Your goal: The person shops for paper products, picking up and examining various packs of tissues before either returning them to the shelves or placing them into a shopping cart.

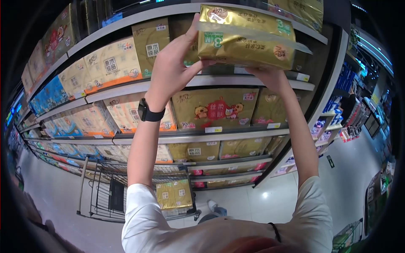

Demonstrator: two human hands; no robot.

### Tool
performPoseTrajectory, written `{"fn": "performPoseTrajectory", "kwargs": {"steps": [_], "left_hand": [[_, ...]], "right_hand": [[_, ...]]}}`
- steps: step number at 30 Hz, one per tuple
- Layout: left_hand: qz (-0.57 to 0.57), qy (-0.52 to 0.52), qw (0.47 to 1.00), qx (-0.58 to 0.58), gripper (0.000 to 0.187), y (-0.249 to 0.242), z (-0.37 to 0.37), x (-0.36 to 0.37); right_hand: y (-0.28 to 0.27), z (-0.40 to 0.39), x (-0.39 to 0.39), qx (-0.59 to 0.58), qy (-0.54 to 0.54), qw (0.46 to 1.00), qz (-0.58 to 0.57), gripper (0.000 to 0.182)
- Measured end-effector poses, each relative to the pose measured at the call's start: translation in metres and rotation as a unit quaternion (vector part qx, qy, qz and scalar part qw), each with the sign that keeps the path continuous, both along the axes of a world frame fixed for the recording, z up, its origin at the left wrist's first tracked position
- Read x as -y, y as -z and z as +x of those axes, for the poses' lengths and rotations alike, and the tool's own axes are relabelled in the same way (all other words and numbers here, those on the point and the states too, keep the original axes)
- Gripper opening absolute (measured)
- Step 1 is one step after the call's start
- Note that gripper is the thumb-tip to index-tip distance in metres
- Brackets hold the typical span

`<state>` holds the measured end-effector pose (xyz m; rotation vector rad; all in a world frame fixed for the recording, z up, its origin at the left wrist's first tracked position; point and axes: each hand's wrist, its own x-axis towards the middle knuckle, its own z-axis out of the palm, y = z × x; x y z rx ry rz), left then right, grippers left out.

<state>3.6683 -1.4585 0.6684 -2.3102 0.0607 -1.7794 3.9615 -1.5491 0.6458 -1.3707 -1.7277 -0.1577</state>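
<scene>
A gold plastic-wrapped tissue pack [249, 40] with a green "3" on its side is held up in front of the upper shelves. My left hand [174, 63], with a dark watch on the wrist, grips its left end, thumb underneath and fingers along the side. From below, my right hand [270, 78] supports the right part of the pack; its fingers are partly hidden beneath it. Behind and below the pack, gold tissue packs [215, 109] with a red bear print stand on a shelf.
Shelves [223, 137] of tissue packs stretch away to the left. A wire shopping cart [105, 189] stands at lower left, holding a gold tissue pack [174, 194]. To the right, past the shelf end, lies an aisle with a tiled floor [265, 196] and more displays.
</scene>
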Motion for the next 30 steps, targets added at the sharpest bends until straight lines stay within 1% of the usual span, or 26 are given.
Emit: {"fn": "performPoseTrajectory", "kwargs": {"steps": [1, 2, 3, 4, 5, 6, 7, 8, 9, 10, 12, 13, 15, 16, 18, 19, 20, 21, 22, 24, 26, 28, 30], "left_hand": [[-0.03, -0.023, 0.999, -0.003, 0.082, 0.003, 0.008, -0.02], [-0.055, -0.046, 0.997, 0.004, 0.091, -0.001, 0.017, -0.044], [-0.045, -0.009, 0.999, 0.025, 0.092, 0.0, 0.026, -0.064], [-0.07, -0.019, 0.997, 0.033, 0.088, 0.003, 0.031, -0.08], [-0.106, -0.033, 0.993, 0.041, 0.077, 0.007, 0.035, -0.094], [-0.144, -0.046, 0.987, 0.045, 0.067, 0.01, 0.039, -0.107], [-0.145, -0.048, 0.987, 0.049, 0.067, 0.012, 0.045, -0.127], [-0.184, 0.002, 0.979, 0.093, 0.059, 0.016, 0.05, -0.147], [-0.221, 0.052, 0.964, 0.137, 0.052, 0.019, 0.054, -0.161], [-0.223, 0.049, 0.963, 0.141, 0.052, 0.018, 0.055, -0.165], [-0.187, -0.005, 0.968, 0.166, 0.038, 0.012, 0.056, -0.162], [-0.192, -0.008, 0.967, 0.165, 0.038, 0.01, 0.055, -0.164], [-0.217, -0.112, 0.955, 0.168, 0.031, 0.008, 0.054, -0.165], [-0.223, -0.114, 0.954, 0.165, 0.031, 0.007, 0.053, -0.163], [-0.173, -0.229, 0.943, 0.168, 0.03, 0.009, 0.051, -0.16], [-0.131, -0.235, 0.943, 0.195, 0.024, 0.014, 0.05, -0.161], [-0.135, -0.24, 0.941, 0.195, 0.024, 0.018, 0.047, -0.158], [-0.109, -0.216, 0.949, 0.203, 0.02, 0.024, 0.042, -0.152], [-0.083, -0.192, 0.955, 0.211, 0.017, 0.031, 0.038, -0.146], [-0.073, -0.203, 0.956, 0.198, 0.014, 0.054, 0.023, -0.138], [-0.097, -0.179, 0.97, 0.132, 0.016, 0.085, 0.007, -0.125], [-0.17, -0.166, 0.964, 0.12, 0.012, 0.125, -0.006, -0.109], [-0.24, -0.21, 0.942, 0.102, 0.01, 0.188, -0.027, -0.091]], "right_hand": [[-0.014, 0.006, -0.026, 0.026, 0.01, 1.0, -0.01, 0.043], [-0.027, 0.012, -0.053, 0.042, 0.003, 0.999, 0.009, 0.043], [-0.028, 0.018, -0.079, 0.016, -0.045, 0.998, 0.028, 0.044], [-0.03, 0.017, -0.096, -0.01, -0.093, 0.995, 0.041, 0.046], [-0.034, 0.018, -0.11, -0.046, -0.12, 0.992, 0.014, 0.048], [-0.042, 0.021, -0.121, 0.045, -0.056, 0.997, -0.018, 0.058], [-0.041, 0.022, -0.135, 0.047, -0.077, 0.995, 0.029, 0.058], [-0.037, 0.021, -0.147, 0.047, -0.099, 0.991, 0.072, 0.06], [-0.036, 0.02, -0.153, 0.048, -0.102, 0.991, 0.068, 0.06], [-0.04, 0.016, -0.155, 0.049, -0.084, 0.993, 0.063, 0.057], [-0.046, 0.01, -0.163, 0.049, -0.069, 0.995, 0.053, 0.056], [-0.047, 0.007, -0.168, 0.04, -0.064, 0.996, 0.036, 0.057], [-0.046, 0.002, -0.175, 0.026, -0.06, 0.998, 0.01, 0.059], [-0.05, 0.0, -0.182, 0.029, -0.04, 0.999, 0.007, 0.06], [-0.047, -0.007, -0.194, 0.031, -0.022, 0.999, -0.004, 0.062], [-0.044, -0.013, -0.201, 0.022, -0.006, 1.0, 0.009, 0.063], [-0.041, -0.019, -0.207, 0.012, 0.009, 1.0, 0.021, 0.065], [-0.04, -0.025, -0.21, 0.015, 0.019, 1.0, 0.019, 0.065], [-0.039, -0.027, -0.213, 0.017, 0.012, 1.0, 0.014, 0.065], [-0.037, -0.031, -0.22, 0.021, 0.05, 0.997, 0.047, 0.066], [-0.038, -0.033, -0.217, 0.011, 0.042, 0.999, 0.028, 0.064], [-0.026, -0.03, -0.209, -0.001, 0.037, 0.999, 0.003, 0.064], [-0.003, -0.028, -0.192, -0.021, -0.042, 0.992, 0.12, 0.062]]}}
